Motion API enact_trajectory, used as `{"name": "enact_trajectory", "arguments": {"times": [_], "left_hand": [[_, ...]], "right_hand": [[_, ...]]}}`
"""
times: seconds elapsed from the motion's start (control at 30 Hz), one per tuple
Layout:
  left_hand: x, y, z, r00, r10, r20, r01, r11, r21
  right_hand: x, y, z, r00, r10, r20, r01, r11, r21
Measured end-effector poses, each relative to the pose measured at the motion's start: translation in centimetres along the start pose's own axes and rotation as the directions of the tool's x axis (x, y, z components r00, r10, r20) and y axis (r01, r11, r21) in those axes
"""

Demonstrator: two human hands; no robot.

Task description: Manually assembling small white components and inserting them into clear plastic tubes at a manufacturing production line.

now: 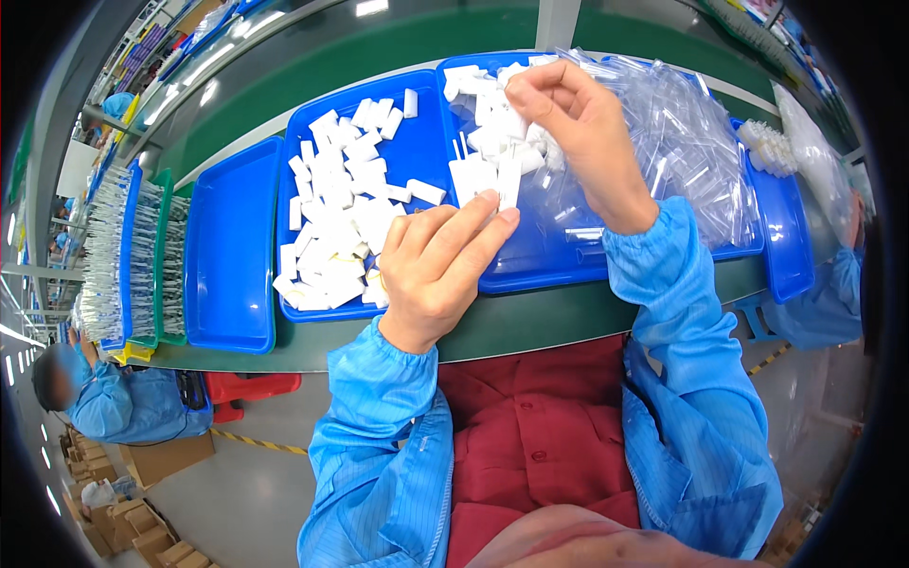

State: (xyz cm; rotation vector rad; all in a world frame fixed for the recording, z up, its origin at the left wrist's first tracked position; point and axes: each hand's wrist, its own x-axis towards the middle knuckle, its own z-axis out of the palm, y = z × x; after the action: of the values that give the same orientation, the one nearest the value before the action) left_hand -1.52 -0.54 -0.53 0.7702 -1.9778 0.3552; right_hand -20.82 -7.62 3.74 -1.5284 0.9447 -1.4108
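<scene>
Green worktop (559, 308), shop floor: a row of blue trays runs along it. Biggest is the ctr-R tray (549, 270), w/ clear plastic (672, 133) heaped mostly to its R and white pcs (473, 178) massed at its L. Next, the ctr-L tray (417, 151), w/ a loose pile of more white pcs. Then the far-L tray (227, 246), beside racks (128, 256) packed w/ thin clear items; nearby, a co-worker (123, 402) in blue, above brown cartons (161, 540). Opp. end: the slim far-R tray (788, 251), a whitish cluster (767, 147) at its far end. Any lettering on cartons or pcs is too small to read.

At ctr, the worker's hands, blue-cuffed. R hand (597, 133) is raised over the ctr-R tray, thumb and forefinger drawn together; can't tell if anything's pinched. L hand (431, 270) reaches across btwn the two main trays, fingers extended, tips at the near end of a white pc; gripped or merely touched, can't tell.
</scene>
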Motion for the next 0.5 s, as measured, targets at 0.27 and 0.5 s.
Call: {"name": "enact_trajectory", "arguments": {"times": [0.27, 0.5], "left_hand": [[-0.8, -1.2, -2.6, 0.999, -0.034, -0.039, 0.035, 0.999, 0.022], [-1.0, -0.1, -1.0, 0.991, -0.048, -0.128, 0.032, 0.991, -0.129]], "right_hand": [[-0.6, -1.1, 3.8, 0.946, -0.256, 0.2, 0.289, 0.945, -0.155], [-3.9, 0.2, 0.8, 0.915, -0.385, 0.117, 0.403, 0.876, -0.267]]}}
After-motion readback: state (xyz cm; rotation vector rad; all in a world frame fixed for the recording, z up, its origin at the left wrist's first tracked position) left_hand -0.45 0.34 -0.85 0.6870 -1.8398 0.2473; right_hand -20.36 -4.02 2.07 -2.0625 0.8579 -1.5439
